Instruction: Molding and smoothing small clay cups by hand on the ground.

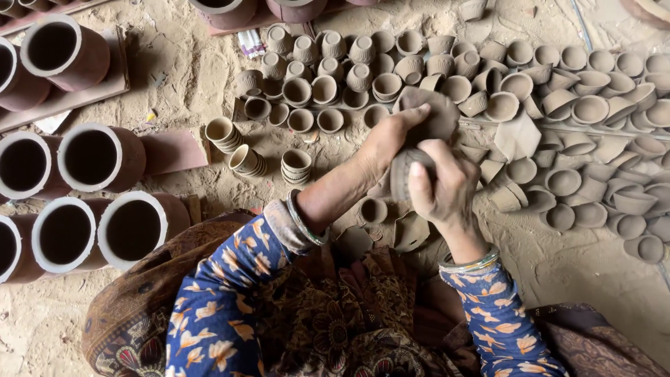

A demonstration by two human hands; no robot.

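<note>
My left hand presses a flat slab of grey-brown wet clay from above, its thumb stretched onto the slab. My right hand grips a small ribbed clay cup beneath the slab, fingers wrapped round its side. Both hands work close together over my lap, above the sandy ground. Bangles sit on both wrists, and the sleeves are blue with orange flowers.
Many small unfired clay cups and shallow bowls cover the ground ahead and to the right. Stacked cups stand near my left forearm. Large reddish pots with pale rims lie at left on boards. Broken clay pieces lie under my hands.
</note>
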